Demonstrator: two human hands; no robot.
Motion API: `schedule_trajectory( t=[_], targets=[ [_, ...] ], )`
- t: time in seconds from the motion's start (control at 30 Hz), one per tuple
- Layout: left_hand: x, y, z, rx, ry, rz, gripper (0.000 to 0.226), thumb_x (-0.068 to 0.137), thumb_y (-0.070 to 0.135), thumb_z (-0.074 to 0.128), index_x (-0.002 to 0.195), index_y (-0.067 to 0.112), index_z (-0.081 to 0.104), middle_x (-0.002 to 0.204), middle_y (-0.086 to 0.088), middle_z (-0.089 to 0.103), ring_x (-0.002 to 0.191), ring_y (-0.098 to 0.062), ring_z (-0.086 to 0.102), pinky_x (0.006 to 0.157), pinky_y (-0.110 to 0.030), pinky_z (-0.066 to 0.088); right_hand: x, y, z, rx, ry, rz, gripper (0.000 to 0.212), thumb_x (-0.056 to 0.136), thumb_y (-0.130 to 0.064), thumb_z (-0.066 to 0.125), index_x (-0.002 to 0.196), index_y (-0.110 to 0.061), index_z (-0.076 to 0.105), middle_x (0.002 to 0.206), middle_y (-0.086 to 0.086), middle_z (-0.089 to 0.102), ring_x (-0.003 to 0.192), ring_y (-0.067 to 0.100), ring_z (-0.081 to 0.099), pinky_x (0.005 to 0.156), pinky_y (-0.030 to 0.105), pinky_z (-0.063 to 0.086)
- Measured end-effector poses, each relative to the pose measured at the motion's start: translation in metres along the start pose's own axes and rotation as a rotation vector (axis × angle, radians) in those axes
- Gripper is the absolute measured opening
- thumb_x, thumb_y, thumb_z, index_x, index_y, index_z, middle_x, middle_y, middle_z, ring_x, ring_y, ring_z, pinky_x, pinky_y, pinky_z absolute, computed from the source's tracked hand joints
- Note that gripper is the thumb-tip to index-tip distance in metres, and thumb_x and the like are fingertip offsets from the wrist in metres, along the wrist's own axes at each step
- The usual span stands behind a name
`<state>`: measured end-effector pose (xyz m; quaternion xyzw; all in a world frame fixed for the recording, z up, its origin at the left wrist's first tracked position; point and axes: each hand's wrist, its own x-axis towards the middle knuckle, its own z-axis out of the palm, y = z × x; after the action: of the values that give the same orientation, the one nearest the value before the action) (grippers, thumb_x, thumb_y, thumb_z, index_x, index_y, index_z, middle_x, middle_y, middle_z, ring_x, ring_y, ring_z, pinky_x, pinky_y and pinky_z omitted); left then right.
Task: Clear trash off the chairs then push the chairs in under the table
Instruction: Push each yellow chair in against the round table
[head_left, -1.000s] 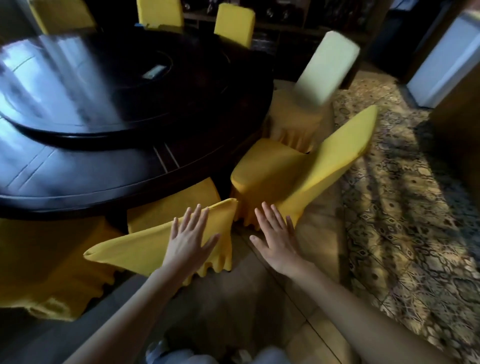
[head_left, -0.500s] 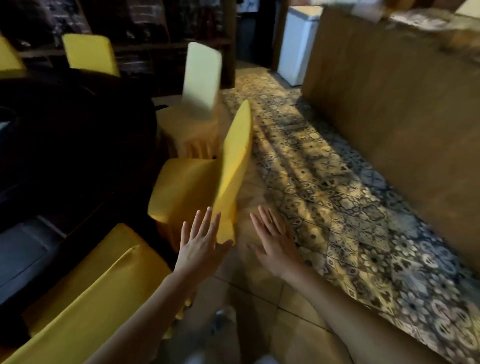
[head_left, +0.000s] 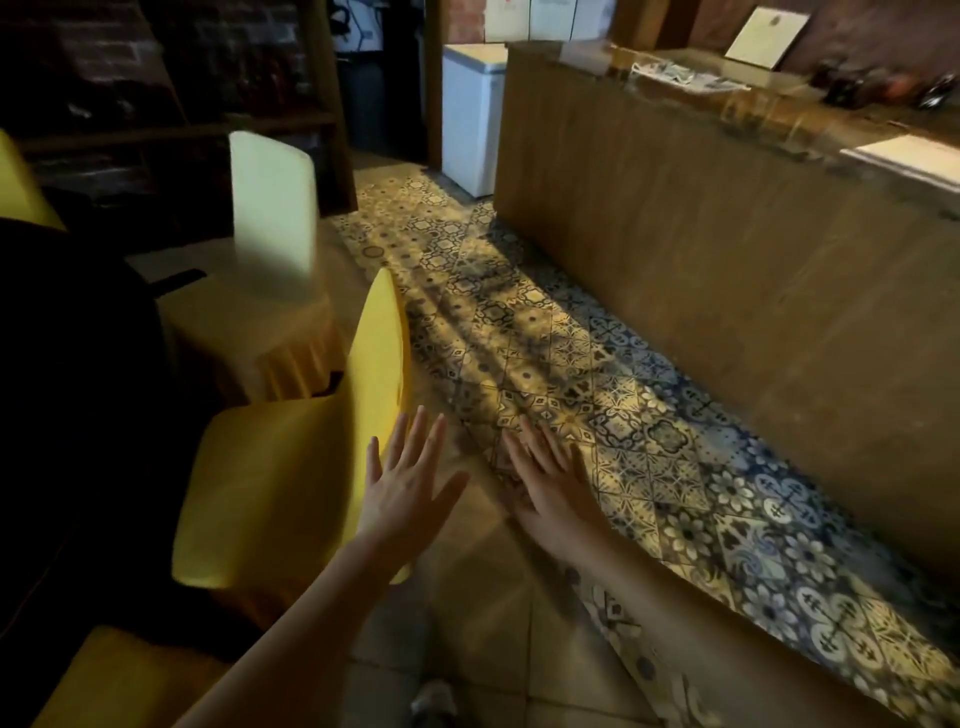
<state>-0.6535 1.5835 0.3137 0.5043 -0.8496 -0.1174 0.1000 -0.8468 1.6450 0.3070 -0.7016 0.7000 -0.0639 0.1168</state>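
Both left hand (head_left: 402, 499) and right hand (head_left: 556, 499) neared yellow chair (head_left: 270, 488).

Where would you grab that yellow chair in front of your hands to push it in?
Grip the backrest near its top, coming from the floor side. It stands upright with the seat facing the table, so a push there should drive it under.

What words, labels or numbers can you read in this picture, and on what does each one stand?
None can be read.
Card on the counter: any print is too blurred to read.
Wall sheets: too small and blurred to read.
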Motion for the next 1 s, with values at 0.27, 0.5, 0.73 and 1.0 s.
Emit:
schedule_trajectory(
  t=[0.27,0.5,0.73,1.0],
  targets=[
    [0.095,-0.030,0.004,-0.032,0.016,0.002,0.074,0.090,0.064,0.025,0.148,0.033,-0.008,0.155,0.005,-0.021,0.139,-0.016,-0.029,0.107,-0.041,-0.024,0.090,0.023,-0.018,-0.033,0.005,0.009,0.070,0.092,-0.062,0.017,0.147,-0.035,-0.015,0.151,-0.014,-0.032,0.137,0.009,-0.035,0.114,0.045,-0.015],
    [0.152,-0.027,0.033,-0.011,-0.052,0.030,0.078,0.081,0.075,0.011,0.139,0.038,-0.024,0.152,0.007,-0.028,0.135,-0.013,-0.037,0.105,-0.039,-0.026,0.135,0.061,-0.018,-0.038,0.059,0.046,0.071,0.087,-0.068,0.008,0.145,-0.036,-0.018,0.153,-0.014,-0.029,0.138,0.008,-0.032,0.114,0.046,-0.013],
    [0.241,-0.004,0.053,0.012,-0.048,0.010,0.083,0.072,0.082,-0.003,0.140,0.038,-0.023,0.150,0.007,-0.029,0.134,-0.012,-0.037,0.104,-0.038,-0.029,0.207,0.137,-0.028,-0.009,-0.016,0.024,0.070,0.092,-0.065,0.017,0.146,-0.037,-0.018,0.153,-0.013,-0.029,0.136,0.008,-0.036,0.115,0.048,-0.011],
    [0.353,0.020,0.036,0.053,0.035,-0.143,0.077,0.089,0.065,0.024,0.145,0.031,-0.016,0.152,0.004,-0.026,0.134,-0.016,-0.033,0.109,-0.043,-0.021,0.336,0.219,-0.093,-0.046,-0.008,-0.103,0.069,0.091,-0.067,0.014,0.146,-0.040,-0.017,0.152,-0.015,-0.031,0.137,0.009,-0.034,0.113,0.049,-0.014]
  ],
)
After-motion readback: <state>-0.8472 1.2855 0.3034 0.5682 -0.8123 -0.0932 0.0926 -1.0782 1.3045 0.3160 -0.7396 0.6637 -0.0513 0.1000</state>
